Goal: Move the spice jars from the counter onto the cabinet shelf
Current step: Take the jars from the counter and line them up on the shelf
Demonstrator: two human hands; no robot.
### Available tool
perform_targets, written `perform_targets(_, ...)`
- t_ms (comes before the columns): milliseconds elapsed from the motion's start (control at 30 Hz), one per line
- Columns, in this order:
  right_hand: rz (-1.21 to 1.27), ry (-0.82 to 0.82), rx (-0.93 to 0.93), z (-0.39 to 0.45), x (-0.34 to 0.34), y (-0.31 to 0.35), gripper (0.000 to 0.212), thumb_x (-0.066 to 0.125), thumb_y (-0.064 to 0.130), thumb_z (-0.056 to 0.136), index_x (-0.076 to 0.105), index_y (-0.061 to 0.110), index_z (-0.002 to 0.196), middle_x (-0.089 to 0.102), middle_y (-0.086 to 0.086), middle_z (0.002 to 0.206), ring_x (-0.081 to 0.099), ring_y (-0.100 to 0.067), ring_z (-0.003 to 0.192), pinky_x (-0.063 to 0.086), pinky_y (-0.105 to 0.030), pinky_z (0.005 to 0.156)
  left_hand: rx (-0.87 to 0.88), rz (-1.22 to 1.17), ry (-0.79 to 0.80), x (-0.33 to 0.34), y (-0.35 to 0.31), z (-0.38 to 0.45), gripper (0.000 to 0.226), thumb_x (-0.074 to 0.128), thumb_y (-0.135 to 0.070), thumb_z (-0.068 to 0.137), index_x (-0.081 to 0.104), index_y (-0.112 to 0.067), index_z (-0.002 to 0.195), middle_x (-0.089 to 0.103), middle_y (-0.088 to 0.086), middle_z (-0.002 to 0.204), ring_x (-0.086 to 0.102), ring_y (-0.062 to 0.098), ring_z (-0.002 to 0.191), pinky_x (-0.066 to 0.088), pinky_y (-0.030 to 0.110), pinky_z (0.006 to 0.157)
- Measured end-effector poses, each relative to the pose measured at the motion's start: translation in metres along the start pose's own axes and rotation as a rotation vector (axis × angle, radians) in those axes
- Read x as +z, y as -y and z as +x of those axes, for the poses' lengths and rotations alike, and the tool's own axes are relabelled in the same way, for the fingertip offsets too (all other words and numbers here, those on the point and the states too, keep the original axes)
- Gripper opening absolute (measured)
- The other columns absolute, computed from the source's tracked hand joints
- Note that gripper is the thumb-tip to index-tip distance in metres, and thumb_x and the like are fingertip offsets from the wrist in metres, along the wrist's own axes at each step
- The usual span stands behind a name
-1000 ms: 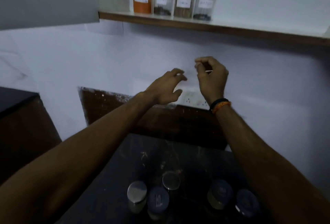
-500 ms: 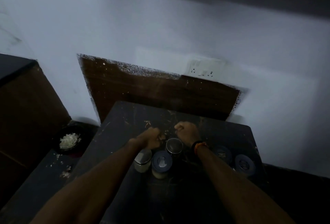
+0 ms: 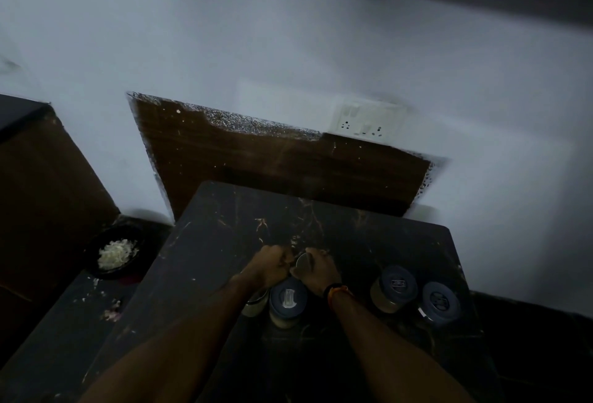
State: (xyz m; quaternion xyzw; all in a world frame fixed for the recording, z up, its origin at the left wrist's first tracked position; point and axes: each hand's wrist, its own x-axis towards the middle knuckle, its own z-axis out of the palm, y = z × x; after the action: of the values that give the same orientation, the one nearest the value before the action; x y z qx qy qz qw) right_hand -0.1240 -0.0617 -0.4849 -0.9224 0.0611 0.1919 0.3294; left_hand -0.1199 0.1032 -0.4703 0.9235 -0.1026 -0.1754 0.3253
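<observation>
Left hand (image 3: 272, 266) curls against the silver-lidded jar (image 3: 303, 265) near the middle of the dark worktop (image 3: 224, 226); right hand (image 3: 321, 269) wraps its other side. Square both grips on the glass below the lid before you lift, and rise straight, clear of the blue-lidded jar (image 3: 287, 298) touching your wrists. Two more jars (image 3: 394, 285) wait at right. Hard to read: fingertips are hidden, low light blurs the contact, and the shelf is out of frame.

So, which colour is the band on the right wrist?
Black and orange wristband, head view.
</observation>
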Motion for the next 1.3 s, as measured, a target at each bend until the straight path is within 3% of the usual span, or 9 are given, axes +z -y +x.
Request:
perform_targets(267, 0.027, -0.058, 0.173, 0.005, -0.005, -0.005, 0.069, 0.072, 0.050, 0.082, 0.044, 0.016, 0.135, 0.058, -0.016, 0.135, 0.058, -0.037, 0.123, 0.048, -0.043, 0.104, -0.037, -0.057, -0.020, 0.009, 0.005, 0.011, 0.013, 0.056, -0.017, 0.090, 0.068, -0.015, 0.092, 0.073, 0.003, 0.092, 0.068, 0.021, 0.086, 0.055, 0.033, 0.076)
perform_targets(433, 0.111, -0.052, 0.185, 0.011, -0.038, -0.010, 0.071, 0.075, 0.052, 0.079, 0.043, 0.023, 0.136, 0.059, -0.008, 0.129, 0.061, -0.030, 0.116, 0.053, -0.049, 0.098, 0.010, -0.190, -0.015, 0.008, 0.006, 0.016, 0.031, 0.056, -0.007, 0.091, 0.059, -0.038, 0.094, 0.063, -0.014, 0.094, 0.061, -0.001, 0.085, 0.043, 0.011, 0.066)
perform_targets(567, 0.177, -0.042, 0.127, 0.020, -0.079, -0.011, 0.047, 0.071, 0.050, 0.084, 0.054, 0.027, 0.122, 0.062, -0.004, 0.117, 0.062, -0.024, 0.107, 0.051, -0.042, 0.092, -0.019, -0.493, -0.034, 0.012, -0.004, 0.021, 0.030, 0.057, -0.016, 0.097, 0.060, -0.029, 0.124, 0.064, -0.005, 0.117, 0.064, 0.009, 0.104, 0.053, 0.025, 0.083)
perform_targets(700, 0.228, 0.018, -0.075, 0.018, -0.115, -0.003, 0.024, 0.067, 0.021, 0.091, 0.060, 0.025, 0.114, 0.063, -0.002, 0.116, 0.062, -0.023, 0.110, 0.052, -0.028, 0.081, -0.148, -0.931, 0.019, 0.012, -0.022, 0.025, 0.024, 0.042, -0.024, 0.105, 0.063, -0.017, 0.114, 0.066, 0.009, 0.115, 0.065, 0.021, 0.102, 0.054, 0.032, 0.083)
perform_targets(800, 0.383, 0.118, -0.171, 0.003, -0.140, 0.006, 0.041, 0.062, 0.007, 0.081, 0.063, 0.024, 0.118, 0.060, -0.006, 0.122, 0.061, -0.026, 0.110, 0.055, -0.034, 0.082, -0.248, -1.258, 0.094, 0.011, -0.034, 0.026, 0.040, 0.037, -0.036, 0.106, 0.064, -0.009, 0.119, 0.068, 0.016, 0.119, 0.065, 0.029, 0.110, 0.055, 0.043, 0.095)
perform_targets(867, 0.432, 0.177, -0.220, -0.006, -0.152, 0.013, 0.057, 0.059, 0.013, 0.069, 0.061, 0.024, 0.124, 0.056, -0.007, 0.127, 0.059, -0.029, 0.113, 0.054, -0.037, 0.085, -0.265, -1.378, 0.183, 0.011, -0.042, 0.025, 0.042, 0.039, -0.040, 0.105, 0.063, -0.015, 0.129, 0.068, 0.018, 0.126, 0.065, 0.035, 0.117, 0.053, 0.053, 0.100)
perform_targets(967, 0.502, 0.178, -0.259, -0.016, -0.161, 0.019, 0.071, 0.053, 0.020, 0.066, 0.056, 0.019, 0.137, 0.051, -0.012, 0.135, 0.055, -0.034, 0.120, 0.051, -0.049, 0.099, -0.209, -1.517, 0.252, 0.013, -0.053, 0.022, 0.044, 0.046, -0.037, 0.101, 0.059, -0.015, 0.136, 0.064, 0.022, 0.133, 0.062, 0.040, 0.122, 0.051, 0.059, 0.100)
perform_targets(1133, 0.720, 0.097, -0.295, -0.021, -0.166, 0.012, 0.071, 0.052, 0.020, 0.069, 0.057, 0.011, 0.139, 0.052, -0.021, 0.141, 0.051, -0.041, 0.129, 0.040, -0.059, 0.110, -0.095, -1.690, 0.281, 0.017, -0.060, 0.015, 0.048, 0.060, -0.030, 0.095, 0.057, -0.012, 0.140, 0.058, 0.023, 0.140, 0.056, 0.042, 0.128, 0.044, 0.062, 0.106)
perform_targets(1300, 0.943, 0.057, -0.310, -0.019, -0.164, 0.011, 0.060, 0.059, 0.028, 0.080, 0.057, 0.015, 0.139, 0.058, -0.022, 0.137, 0.059, -0.038, 0.121, 0.048, -0.048, 0.099, 0.006, -1.672, 0.209, 0.014, -0.074, 0.011, 0.066, 0.077, -0.019, 0.082, 0.049, 0.000, 0.139, 0.055, 0.027, 0.141, 0.056, 0.043, 0.128, 0.046, 0.057, 0.107)
